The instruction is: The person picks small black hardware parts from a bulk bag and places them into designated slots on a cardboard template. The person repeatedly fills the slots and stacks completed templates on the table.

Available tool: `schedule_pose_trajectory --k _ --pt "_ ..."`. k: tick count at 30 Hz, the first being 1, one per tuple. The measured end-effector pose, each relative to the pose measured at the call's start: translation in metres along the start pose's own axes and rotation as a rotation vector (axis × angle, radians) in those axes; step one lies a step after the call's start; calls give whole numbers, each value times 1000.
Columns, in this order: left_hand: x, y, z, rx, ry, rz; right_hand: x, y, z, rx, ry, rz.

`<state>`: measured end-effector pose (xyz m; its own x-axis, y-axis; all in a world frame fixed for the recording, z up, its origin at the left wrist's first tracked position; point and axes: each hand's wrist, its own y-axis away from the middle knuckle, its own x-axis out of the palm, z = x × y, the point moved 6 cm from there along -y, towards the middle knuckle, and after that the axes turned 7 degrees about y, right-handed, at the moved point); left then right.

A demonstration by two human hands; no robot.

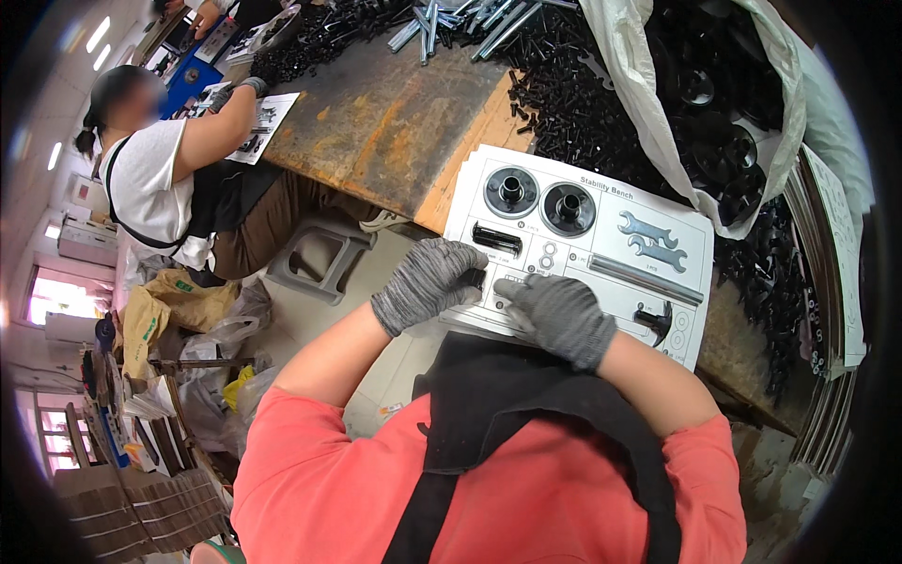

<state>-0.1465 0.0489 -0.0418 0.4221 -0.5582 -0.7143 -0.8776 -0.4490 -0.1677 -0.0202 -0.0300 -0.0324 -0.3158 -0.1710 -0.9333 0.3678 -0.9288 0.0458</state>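
Observation:
Both my hands wear grey knit gloves over a white printed parts sheet. My left hand is closed at the sheet's left edge, fingertips against a small black piece I cannot make out clearly. My right hand is closed over the sheet's lower middle; its fingertips hide whatever they hold. On the sheet lie a black flanged disc and a second flanged disc, black bolts, an upper open-end wrench, a lower wrench, a silver rod and a black T-shaped knob.
A heap of black bolts spreads beyond the sheet on the worn table. Silver tubes lie at the far edge. A white sack of black discs stands right. A co-worker sits left by a grey stool.

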Motion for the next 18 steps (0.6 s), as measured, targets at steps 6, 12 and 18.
schedule_pose_trajectory --k 6,12,18 --pt "-5 -5 -14 101 -90 -59 -34 102 -73 186 -304 -470" --pt "-2 2 -4 39 -2 -27 -36 203 -144 671 64 -732" --pt "-16 1 -18 34 33 -139 -19 208 -147 729 42 -517"
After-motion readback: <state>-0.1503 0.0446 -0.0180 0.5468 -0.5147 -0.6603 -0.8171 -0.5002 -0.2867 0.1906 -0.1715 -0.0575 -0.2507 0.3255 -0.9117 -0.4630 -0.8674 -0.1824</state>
